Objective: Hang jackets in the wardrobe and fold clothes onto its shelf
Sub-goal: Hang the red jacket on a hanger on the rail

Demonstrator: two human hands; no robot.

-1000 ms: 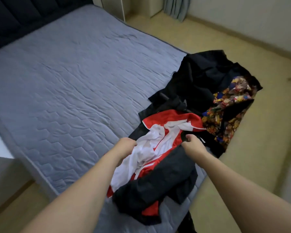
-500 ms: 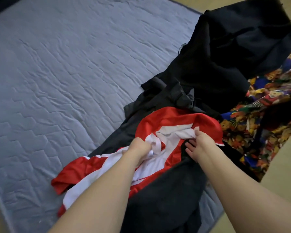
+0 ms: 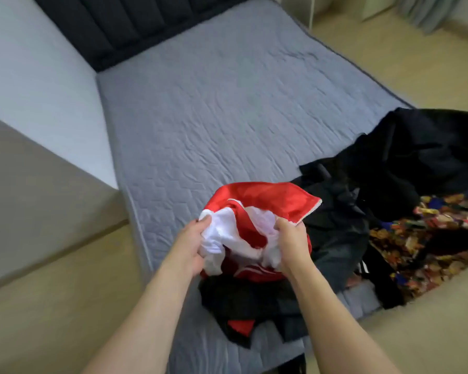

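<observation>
Left hand: the left hand point(image 3: 191, 245) is up off the bed, fingers curled into a bunch of white cloth at the near left side of the red and white jacket point(image 3: 257, 209)
Right hand: the right hand point(image 3: 291, 242) is clamped on the same garment, fingers dug into the white lining on its right side, thumb over the top
Between the hands: both grip the one piece, set apart with the bunched white and red cloth gathered between them
Jacket: lifted clear above the bed, red outer shell arching away from the person, a pale trimmed edge running down its far right side; a dark part and a red scrap hang below the hands toward the bed
Black clothes: a heap of black clothes point(image 3: 405, 155) lies on the right side of the bed, just beside the raised jacket, some of it spilling under the hands; which piece is which is hard to make out in the blur
Patterned garment: a floral patterned garment point(image 3: 427, 233) lies at the bed's right edge, partly under the black heap and draped toward the floor point(image 3: 405, 344)
Bed: grey quilted bed point(image 3: 227, 98) stretching away to a dark padded headboard point(image 3: 125, 25)
Wall: pale wall point(image 3: 33, 76) along the left side of the bed
</observation>
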